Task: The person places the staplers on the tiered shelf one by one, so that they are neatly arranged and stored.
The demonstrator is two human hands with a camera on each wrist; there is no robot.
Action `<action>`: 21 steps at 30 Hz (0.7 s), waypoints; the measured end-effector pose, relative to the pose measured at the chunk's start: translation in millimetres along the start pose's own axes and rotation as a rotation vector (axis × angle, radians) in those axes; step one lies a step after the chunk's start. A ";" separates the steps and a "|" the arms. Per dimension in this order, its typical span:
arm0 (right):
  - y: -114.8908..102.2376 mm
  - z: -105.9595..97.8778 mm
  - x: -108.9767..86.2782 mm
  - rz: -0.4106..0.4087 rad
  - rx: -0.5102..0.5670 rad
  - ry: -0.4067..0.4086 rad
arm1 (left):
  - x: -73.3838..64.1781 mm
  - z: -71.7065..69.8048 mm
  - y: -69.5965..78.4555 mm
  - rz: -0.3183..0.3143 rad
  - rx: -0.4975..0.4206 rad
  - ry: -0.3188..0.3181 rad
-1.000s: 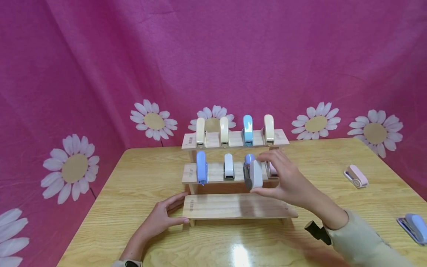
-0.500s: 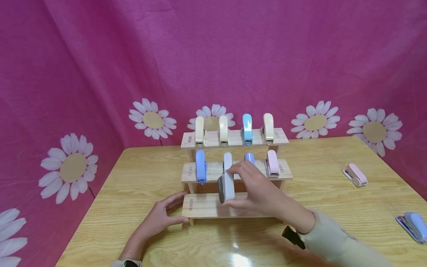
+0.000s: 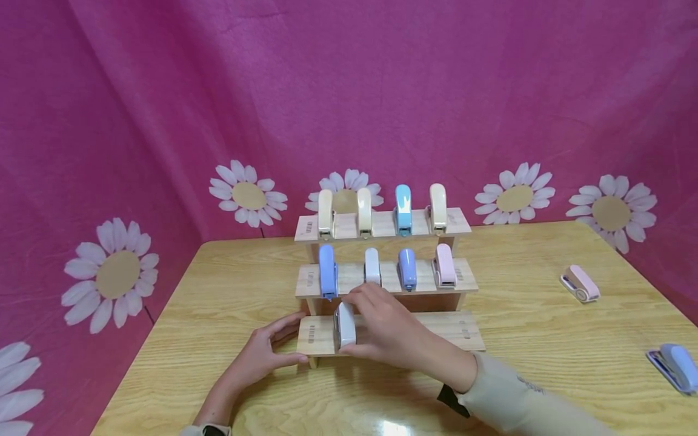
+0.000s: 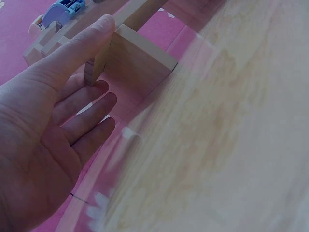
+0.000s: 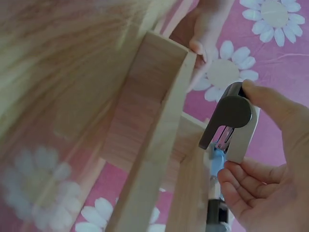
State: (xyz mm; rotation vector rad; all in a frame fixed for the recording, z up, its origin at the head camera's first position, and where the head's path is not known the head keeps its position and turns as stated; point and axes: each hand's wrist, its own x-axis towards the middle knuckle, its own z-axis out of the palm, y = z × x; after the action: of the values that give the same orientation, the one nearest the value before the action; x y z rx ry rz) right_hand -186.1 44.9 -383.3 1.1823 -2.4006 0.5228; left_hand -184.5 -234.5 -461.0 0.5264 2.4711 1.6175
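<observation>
My right hand (image 3: pixel 384 327) pinches a white stapler (image 3: pixel 346 325) between thumb and fingers, over the left part of the bottom shelf (image 3: pixel 431 330). Its dark grey base (image 5: pixel 231 112) faces the right wrist camera; I cannot tell whether it touches the board. My left hand (image 3: pixel 267 351) holds the left end of that same board, thumb at the front corner and fingers toward the back. In the left wrist view the thumb (image 4: pixel 96 36) lies against the wooden stand (image 4: pixel 140 53), while the lower fingers extend loosely beside it.
On the middle shelf stand a blue stapler (image 3: pixel 328 271), a white one (image 3: pixel 372 265), a periwinkle one (image 3: pixel 406 268) and a pink one (image 3: pixel 445 265). Cream staplers and a light blue one (image 3: pixel 403 209) line the top shelf. Pink (image 3: pixel 581 283) and blue (image 3: pixel 678 366) staplers lie on the table at right.
My right hand has carried the white stapler left and down, from in front of the middle shelf to the bottom shelf's left part. The left hand has stayed in place.
</observation>
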 end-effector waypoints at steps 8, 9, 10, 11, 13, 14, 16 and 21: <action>-5.3 11.9 3.7 0.027 0.006 -0.045 | -0.7 -0.1 1.4 -0.003 -0.010 -0.001; -5.6 13.6 4.2 0.025 0.003 -0.047 | -0.7 0.1 1.7 -0.004 -0.012 0.000; -5.8 15.3 4.6 0.026 0.002 -0.049 | -0.6 0.4 2.0 -0.003 -0.013 0.002; -6.0 16.9 4.9 0.027 0.001 -0.052 | -0.5 0.6 2.0 -0.001 -0.010 0.001; -6.4 19.4 5.4 0.032 0.000 -0.059 | -0.1 1.1 2.1 0.006 -0.008 0.000; -6.4 20.6 5.6 0.033 -0.001 -0.062 | 0.0 1.3 2.0 0.008 -0.009 0.000; -6.6 22.5 6.0 0.041 0.002 -0.068 | 0.2 1.3 1.5 0.014 -0.002 -0.002; -7.6 25.8 7.1 0.044 0.004 -0.067 | -0.3 0.4 0.5 0.008 0.001 -0.003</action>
State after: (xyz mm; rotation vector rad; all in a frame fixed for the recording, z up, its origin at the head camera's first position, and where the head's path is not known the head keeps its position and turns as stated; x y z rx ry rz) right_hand -189.0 23.0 -400.3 1.1689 -2.4882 0.5094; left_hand -184.0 -234.1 -460.7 0.5394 2.4711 1.6180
